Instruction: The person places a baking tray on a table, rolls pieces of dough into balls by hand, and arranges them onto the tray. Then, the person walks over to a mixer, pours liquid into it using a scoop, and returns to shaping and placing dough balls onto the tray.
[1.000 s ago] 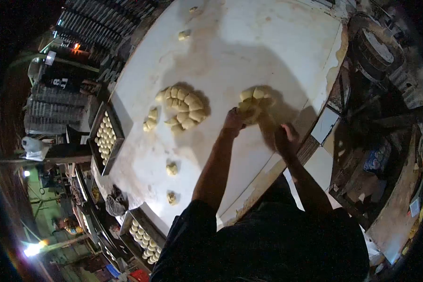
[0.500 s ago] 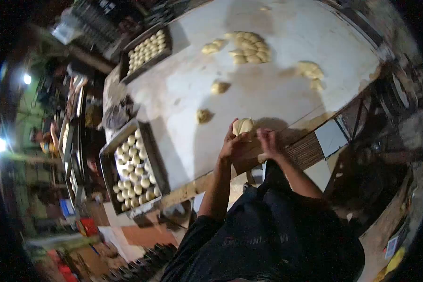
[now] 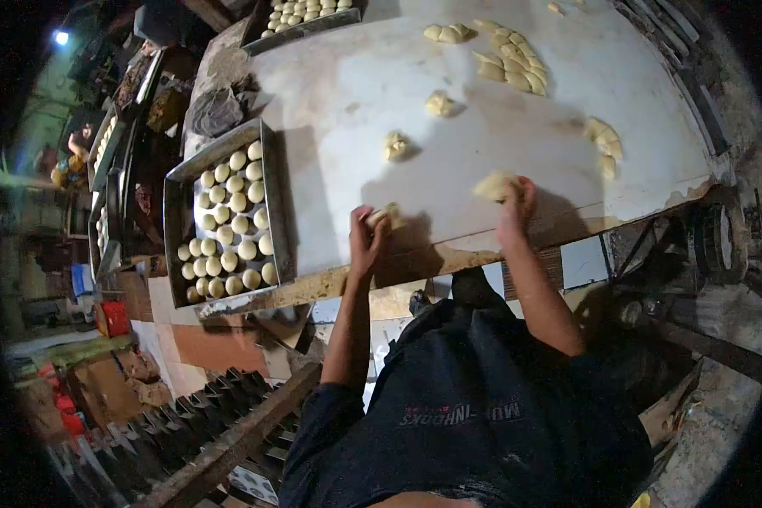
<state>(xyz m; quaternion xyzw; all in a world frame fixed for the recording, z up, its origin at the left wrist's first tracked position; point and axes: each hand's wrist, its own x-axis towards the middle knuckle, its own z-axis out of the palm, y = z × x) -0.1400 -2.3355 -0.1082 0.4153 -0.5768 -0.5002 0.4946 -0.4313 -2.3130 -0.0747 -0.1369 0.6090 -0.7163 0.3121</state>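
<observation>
My left hand (image 3: 367, 238) is closed around a small piece of dough (image 3: 387, 217) near the table's front edge. Farther right, my right hand (image 3: 517, 206) grips a larger lump of dough (image 3: 494, 185), its fingers wrapped over the right end. Two small dough lumps, one nearer (image 3: 395, 146) and one farther (image 3: 439, 104), lie on the white table (image 3: 330, 161). A cluster of cut dough pieces (image 3: 514, 61) is at the far side, and a curved row of pieces (image 3: 603, 142) lies to the right.
A metal tray (image 3: 281, 245) of round dough balls stands at the table's left front corner, with a dark cloth (image 3: 215, 113) behind it. Another tray (image 3: 305, 28) is at the far left. Beyond the table's left side are racked trays and part of a person (image 3: 82, 140).
The view has swung left and down. The dough that was in my hands is now in two parts, one in each hand, and my hands have moved apart.
</observation>
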